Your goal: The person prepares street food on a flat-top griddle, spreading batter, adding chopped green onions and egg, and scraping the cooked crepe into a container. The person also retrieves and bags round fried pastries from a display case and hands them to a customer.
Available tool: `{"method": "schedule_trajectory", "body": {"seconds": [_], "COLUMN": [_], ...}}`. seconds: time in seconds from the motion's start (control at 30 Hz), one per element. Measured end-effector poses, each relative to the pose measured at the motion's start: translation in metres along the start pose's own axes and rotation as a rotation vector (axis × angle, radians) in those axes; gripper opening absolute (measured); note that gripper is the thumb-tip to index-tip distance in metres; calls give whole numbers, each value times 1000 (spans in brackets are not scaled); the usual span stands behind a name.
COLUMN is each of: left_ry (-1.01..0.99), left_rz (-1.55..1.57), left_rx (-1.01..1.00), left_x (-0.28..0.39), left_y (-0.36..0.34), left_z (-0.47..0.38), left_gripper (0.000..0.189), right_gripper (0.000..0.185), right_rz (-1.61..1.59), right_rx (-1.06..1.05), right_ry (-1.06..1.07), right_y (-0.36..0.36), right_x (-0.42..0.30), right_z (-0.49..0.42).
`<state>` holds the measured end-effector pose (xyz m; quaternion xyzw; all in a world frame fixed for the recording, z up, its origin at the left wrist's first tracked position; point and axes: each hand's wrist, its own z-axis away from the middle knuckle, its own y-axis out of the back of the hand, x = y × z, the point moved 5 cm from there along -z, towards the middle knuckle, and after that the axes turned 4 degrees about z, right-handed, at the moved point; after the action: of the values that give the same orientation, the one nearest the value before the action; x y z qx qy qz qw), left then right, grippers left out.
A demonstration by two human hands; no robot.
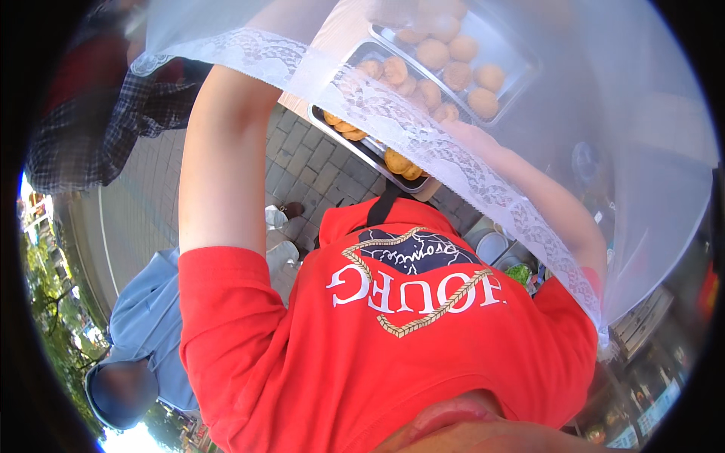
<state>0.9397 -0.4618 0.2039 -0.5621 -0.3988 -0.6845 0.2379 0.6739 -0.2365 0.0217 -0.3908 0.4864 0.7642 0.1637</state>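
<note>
A sheer white cover with a lace border (419,130) hangs across the upper view, over both my forearms. My left forearm (235,124) reaches up beneath it, and my left hand is out of view past the top edge. On the other side, my right forearm (538,170) extends under the cover. My right hand (456,127) is blurred by the lace beside a metal tray (362,48) of round cakes (395,71); its grip cannot be made out. Behind it lies another metal tray (518,85) with several round cakes (433,54). Golden round cakes (398,162) sit in a nearer tray (357,148).
At right are a round pale container (491,247) and chopped greens (517,274). A person in a blue top (150,317) is at lower left; dark plaid clothing (102,130) shows at upper left. Grey paving (306,158) lies below the trays.
</note>
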Motion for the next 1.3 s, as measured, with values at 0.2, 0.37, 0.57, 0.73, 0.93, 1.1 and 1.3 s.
{"method": "schedule_trajectory", "body": {"seconds": [0.2,0.37,0.57,0.73,0.93,1.1,1.3], "left_ry": [55,56,40,20,-55,-181,-280], "left_rz": [-19,-32,-32,-44,-78,-130,-239], "left_rx": [64,78,77,55,-14,-168,-358], "left_x": [30,38,37,40,48,75,101], "left_y": [-67,-75,-83,-87,-91,-128,-184], "left_z": [-12,-14,-17,-21,-36,-87,-152], "left_gripper": [32,32,31,31,31,31,31], "right_gripper": [24,26,30,32,32,30,24], "right_rz": [-66,-133,-98,-198,-322,-102,-726], "right_rx": [50,217,104,127,114,168,256], "right_ry": [-73,-5,-87,-83,-101,-87,-209], "right_y": [78,91,74,56,42,58,91], "right_x": [8,23,61,65,76,31,50], "right_z": [89,88,96,86,77,76,102]}}
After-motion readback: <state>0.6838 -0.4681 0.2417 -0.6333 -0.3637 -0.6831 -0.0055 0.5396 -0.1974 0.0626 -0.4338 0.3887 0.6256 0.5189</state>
